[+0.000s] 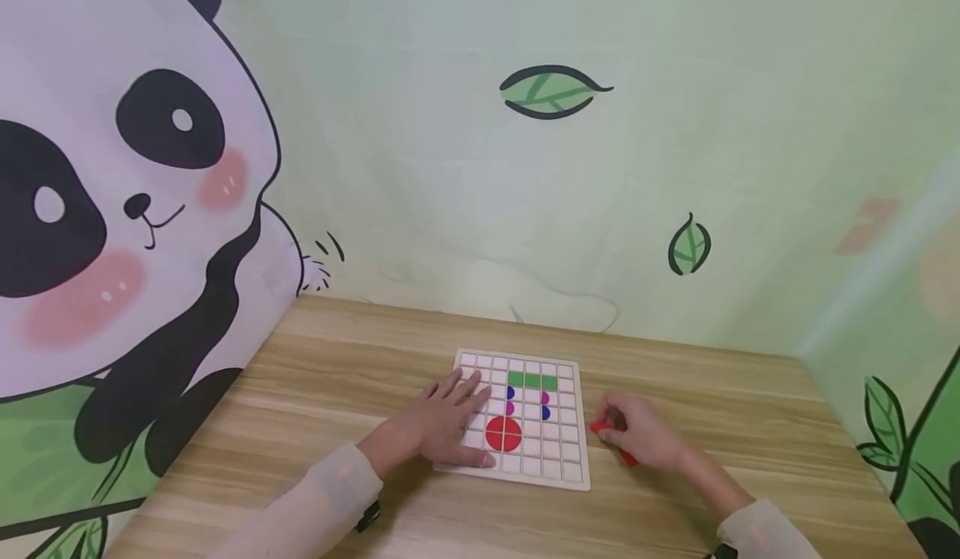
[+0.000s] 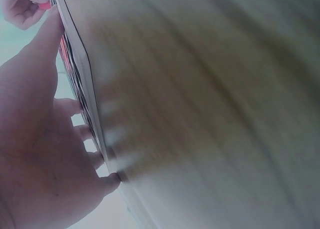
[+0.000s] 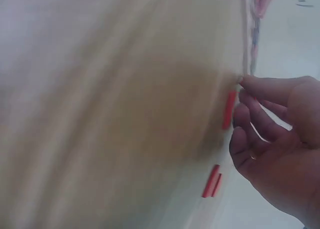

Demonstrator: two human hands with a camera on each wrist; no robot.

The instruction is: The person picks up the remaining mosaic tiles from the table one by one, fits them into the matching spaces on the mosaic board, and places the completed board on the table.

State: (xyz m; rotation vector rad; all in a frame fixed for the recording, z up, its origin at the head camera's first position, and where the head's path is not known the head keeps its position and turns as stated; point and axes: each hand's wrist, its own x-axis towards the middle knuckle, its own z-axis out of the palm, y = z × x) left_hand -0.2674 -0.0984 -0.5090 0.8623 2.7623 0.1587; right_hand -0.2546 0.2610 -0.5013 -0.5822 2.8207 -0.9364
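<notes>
One gridded white board (image 1: 551,446), flat on the wooden desk (image 1: 300,392). Left hand (image 1: 450,424) spread over the board's left side, fingers splayed, grip wide and holding nothing. Right hand (image 1: 643,434) just off the board's right edge, grip narrowed to a thumb-and-finger pinch on a small red piece (image 1: 598,427). Possible trouble from here: a dropped piece, from so slight a pinch; scattered red strips (image 3: 211,181), from a low sweep of the right hand; a skewed board, from uneven pressure of the left fingertips; jostled shapes, from a dragging finger, if loose rather than printed (impossible to tell). By count: one red disc (image 1: 495,426) across four cells, two blue half-discs (image 1: 511,392), two magenta half-discs (image 1: 545,397), three green cells (image 1: 533,380) in a row; three red strips in the right wrist view, the nearest to the fingertips possibly the pinched one.
</notes>
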